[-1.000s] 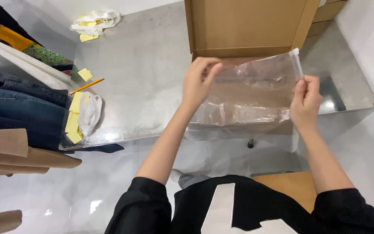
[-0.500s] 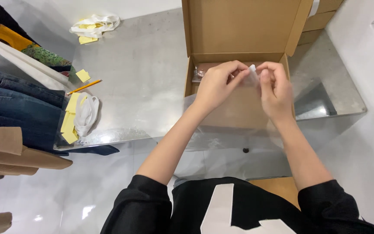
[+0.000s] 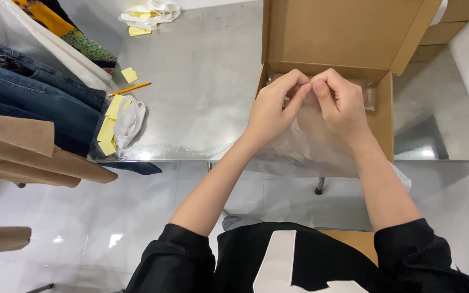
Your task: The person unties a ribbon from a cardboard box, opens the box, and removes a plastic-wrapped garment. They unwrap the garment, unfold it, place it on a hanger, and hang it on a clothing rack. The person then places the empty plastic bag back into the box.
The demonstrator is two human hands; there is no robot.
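My left hand [image 3: 276, 106] and my right hand [image 3: 342, 102] meet fingertip to fingertip over an open brown cardboard box [image 3: 385, 119]. Both pinch the top edge of a clear plastic bag [image 3: 299, 145], which hangs down from my fingers across the box and past the front edge of the steel table [image 3: 202, 87]. The box lid [image 3: 337, 32] stands upright behind my hands. Whatever lies inside the box is mostly hidden by my hands and the bag.
Folded jeans [image 3: 28, 92] and brown garments [image 3: 23, 152] sit at the left. Yellow paper slips with white strips [image 3: 119, 122], a pencil [image 3: 130, 88] and another pile of strips [image 3: 149, 12] lie on the table. More cardboard [image 3: 451, 27] is stacked far right.
My hands, spread wide holding the bag stretched flat a second ago, have come together at its top edge over the box.
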